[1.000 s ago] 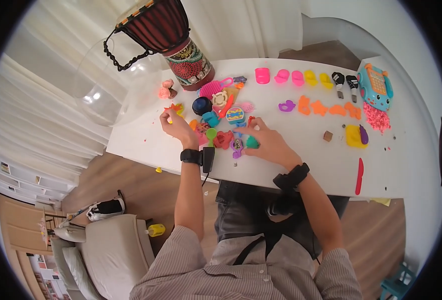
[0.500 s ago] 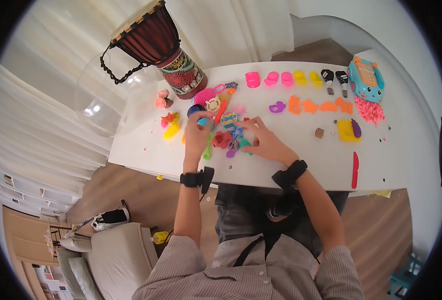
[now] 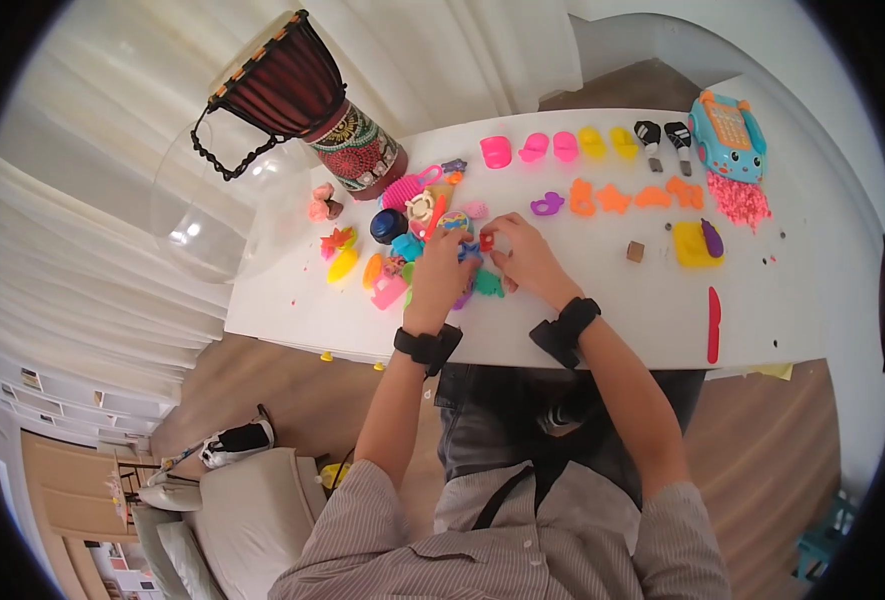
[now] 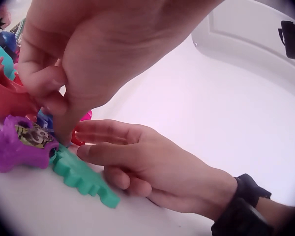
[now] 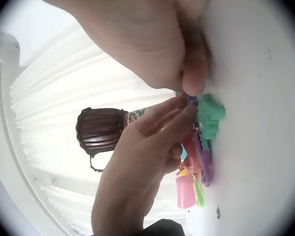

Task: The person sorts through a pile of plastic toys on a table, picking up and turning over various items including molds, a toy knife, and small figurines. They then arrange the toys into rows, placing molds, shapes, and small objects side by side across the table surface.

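Note:
My right hand (image 3: 532, 262) pinches a small red piece (image 3: 486, 242) between thumb and fingertips, just right of the toy pile. My left hand (image 3: 440, 285) reaches into the pile close beside it, its fingertips near a blue star-shaped piece (image 3: 469, 250); I cannot tell whether they grip it. In the left wrist view, a green scalloped piece (image 4: 83, 179) lies under the right hand's fingers. Beside it are a purple toy (image 4: 27, 147) and a red mould (image 4: 7, 93). From the right wrist view, the two hands' fingertips almost meet above the green piece.
A drum (image 3: 347, 140) stands at the back left. Rows of pink and yellow pieces and orange cutouts (image 3: 614, 198) lie to the right, with a toy phone (image 3: 730, 140) beyond them. A wooden cube (image 3: 635, 251), yellow block (image 3: 697, 246) and red plastic knife (image 3: 713, 325) lie nearer.
My left hand has moved right from the yellow and red pieces at the pile's left, across to beside the right hand. The right hand has stayed near the pile's right side, its fingertips drawing together.

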Motion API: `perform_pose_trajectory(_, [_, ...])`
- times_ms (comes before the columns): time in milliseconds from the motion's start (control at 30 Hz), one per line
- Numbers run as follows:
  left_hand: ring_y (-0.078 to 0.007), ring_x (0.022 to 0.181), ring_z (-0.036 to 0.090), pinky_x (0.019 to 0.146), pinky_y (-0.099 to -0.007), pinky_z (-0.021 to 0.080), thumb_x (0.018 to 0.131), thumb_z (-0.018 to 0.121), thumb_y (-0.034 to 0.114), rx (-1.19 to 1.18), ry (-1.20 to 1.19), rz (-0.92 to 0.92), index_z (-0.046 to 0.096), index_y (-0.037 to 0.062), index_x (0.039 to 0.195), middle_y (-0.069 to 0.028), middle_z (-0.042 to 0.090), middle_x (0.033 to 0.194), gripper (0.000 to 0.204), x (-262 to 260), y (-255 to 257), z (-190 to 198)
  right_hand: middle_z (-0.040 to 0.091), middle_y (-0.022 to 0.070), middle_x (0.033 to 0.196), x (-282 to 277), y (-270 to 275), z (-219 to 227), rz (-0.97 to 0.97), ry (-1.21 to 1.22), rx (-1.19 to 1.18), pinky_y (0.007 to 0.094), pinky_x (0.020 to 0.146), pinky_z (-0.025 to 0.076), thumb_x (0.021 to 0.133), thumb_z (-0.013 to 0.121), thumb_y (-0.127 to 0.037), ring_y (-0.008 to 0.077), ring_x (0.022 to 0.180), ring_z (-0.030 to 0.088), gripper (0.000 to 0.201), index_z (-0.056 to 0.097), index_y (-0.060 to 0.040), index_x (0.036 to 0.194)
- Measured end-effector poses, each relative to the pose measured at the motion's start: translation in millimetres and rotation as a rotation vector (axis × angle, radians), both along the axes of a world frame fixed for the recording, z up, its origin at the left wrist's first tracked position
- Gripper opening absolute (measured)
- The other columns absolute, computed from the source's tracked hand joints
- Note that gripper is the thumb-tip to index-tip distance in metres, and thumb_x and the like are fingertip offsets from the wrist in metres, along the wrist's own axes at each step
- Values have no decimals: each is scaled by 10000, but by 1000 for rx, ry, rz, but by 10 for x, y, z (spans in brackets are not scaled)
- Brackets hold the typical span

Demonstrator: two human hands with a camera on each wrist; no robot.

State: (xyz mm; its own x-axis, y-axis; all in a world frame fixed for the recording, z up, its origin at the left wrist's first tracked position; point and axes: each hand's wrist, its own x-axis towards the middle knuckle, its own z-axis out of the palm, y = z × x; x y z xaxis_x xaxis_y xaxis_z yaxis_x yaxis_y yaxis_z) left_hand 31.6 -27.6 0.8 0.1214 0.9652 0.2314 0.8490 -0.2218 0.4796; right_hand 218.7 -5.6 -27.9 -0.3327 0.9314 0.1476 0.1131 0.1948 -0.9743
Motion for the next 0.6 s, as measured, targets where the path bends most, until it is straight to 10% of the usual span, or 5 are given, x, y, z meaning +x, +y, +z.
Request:
perform_pose_trajectory(200, [-298,1019,689,797,-422,568,828,819,149,98,184,9,694,91,1190,-131,704,1113,387,4,91,-59,576,117,1238,35,-5,24,-82,61,24,328,457,544,909,682,-25,233,579,691,223,695,-12,1131])
perform_pose_trajectory(300, [-426,1023,681,833,-508,567,812,825,118,-24,102,15,656,57,1158,-212,672,1135,389,35,102,12,600,110,1181,66,0,-41,-92,10,32,352,550,566,906,740,-112,237,691,706,225,697,-44,1117])
perform_pose_trajectory(467, [-399,981,685,817,-489,566,809,805,120,39,37,-3,633,41,1175,-210,673,1075,411,-27,147,34,637,95,1090,69,-144,46,1,-135,187,424,855,555,816,847,-263,278,1006,683,391,673,-88,1119])
perform_pose_trajectory(600, [-374,958,671,805,-467,557,799,782,108,102,-45,29,621,26,1181,-194,656,1029,423,29,111,129,642,98,1080,87,-123,-70,27,-204,333,426,854,557,778,865,-276,296,1004,683,456,664,-100,1148])
